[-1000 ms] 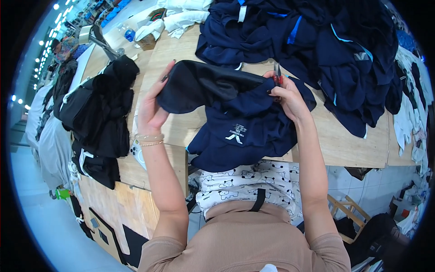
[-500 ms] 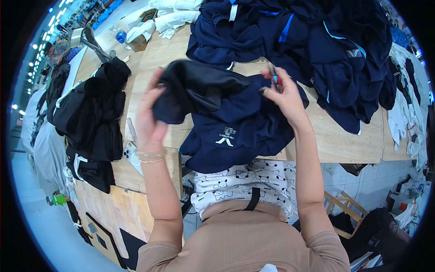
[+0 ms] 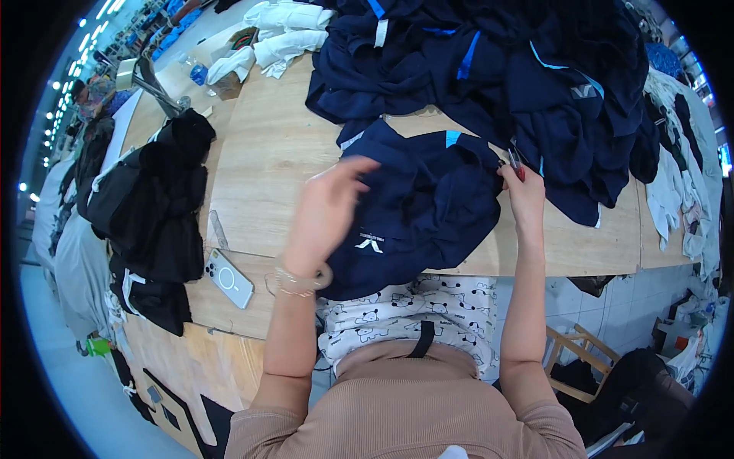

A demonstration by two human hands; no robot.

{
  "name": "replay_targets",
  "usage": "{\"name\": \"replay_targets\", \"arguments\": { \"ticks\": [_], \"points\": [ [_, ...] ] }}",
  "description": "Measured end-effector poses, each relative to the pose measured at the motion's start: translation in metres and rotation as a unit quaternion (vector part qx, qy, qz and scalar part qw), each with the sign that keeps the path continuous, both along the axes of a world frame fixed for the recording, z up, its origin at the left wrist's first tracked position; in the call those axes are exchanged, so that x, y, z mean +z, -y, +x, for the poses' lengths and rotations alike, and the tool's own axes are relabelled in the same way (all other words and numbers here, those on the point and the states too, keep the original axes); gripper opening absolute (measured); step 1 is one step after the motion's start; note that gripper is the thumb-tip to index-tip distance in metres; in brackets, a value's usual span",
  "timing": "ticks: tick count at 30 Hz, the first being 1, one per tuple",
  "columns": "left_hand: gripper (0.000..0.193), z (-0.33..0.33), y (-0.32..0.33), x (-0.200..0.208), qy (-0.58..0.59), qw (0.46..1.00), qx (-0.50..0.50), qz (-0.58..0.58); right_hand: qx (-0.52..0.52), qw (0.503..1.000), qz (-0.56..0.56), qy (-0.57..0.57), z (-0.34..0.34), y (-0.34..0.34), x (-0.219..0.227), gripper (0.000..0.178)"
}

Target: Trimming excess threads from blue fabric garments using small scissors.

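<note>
Lowered now, the navy garment at frame centre is seemingly being arranged, pinched alongside red snips by the right hand; regripping by the loosely spread left hand seems needed.

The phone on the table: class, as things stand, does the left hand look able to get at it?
Probably yes: the phone lies uncovered, and the left hand, though blurred, seems empty near the navy garment, with mostly bare tabletop between.
</note>
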State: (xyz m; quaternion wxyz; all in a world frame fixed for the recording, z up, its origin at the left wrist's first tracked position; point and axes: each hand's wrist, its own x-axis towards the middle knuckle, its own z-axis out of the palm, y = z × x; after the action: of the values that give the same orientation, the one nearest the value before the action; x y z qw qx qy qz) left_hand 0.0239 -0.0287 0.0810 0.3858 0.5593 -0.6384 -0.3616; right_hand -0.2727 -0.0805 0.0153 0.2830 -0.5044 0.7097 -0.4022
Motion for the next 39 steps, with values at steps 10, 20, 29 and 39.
{"name": "replay_targets", "arguments": {
  "ticks": [10, 20, 29, 39],
  "points": [
    [0.016, 0.075, 0.023, -0.095, -0.076, 0.978, 0.119, 0.152, 0.033, 0.988, -0.011, -0.149, 0.045, 0.004, 0.005, 0.029],
    [0.068, 0.002, 0.026, -0.092, 0.287, 0.951, 0.113, 0.018, 0.007, 0.997, -0.03, -0.075, 0.035, 0.006, -0.006, 0.025],
    [0.026, -0.005, 0.023, -0.071, 0.354, 0.916, 0.126, -0.138, 0.044, 0.983, -0.167, 0.055, 0.044, 0.003, 0.077, 0.012],
    [0.028, -0.091, 0.014, -0.141, 0.139, 0.957, -0.096, -0.236, 0.184, 0.957, -0.202, 0.1, 0.1, -0.025, 0.129, 0.012]
  ]
}}
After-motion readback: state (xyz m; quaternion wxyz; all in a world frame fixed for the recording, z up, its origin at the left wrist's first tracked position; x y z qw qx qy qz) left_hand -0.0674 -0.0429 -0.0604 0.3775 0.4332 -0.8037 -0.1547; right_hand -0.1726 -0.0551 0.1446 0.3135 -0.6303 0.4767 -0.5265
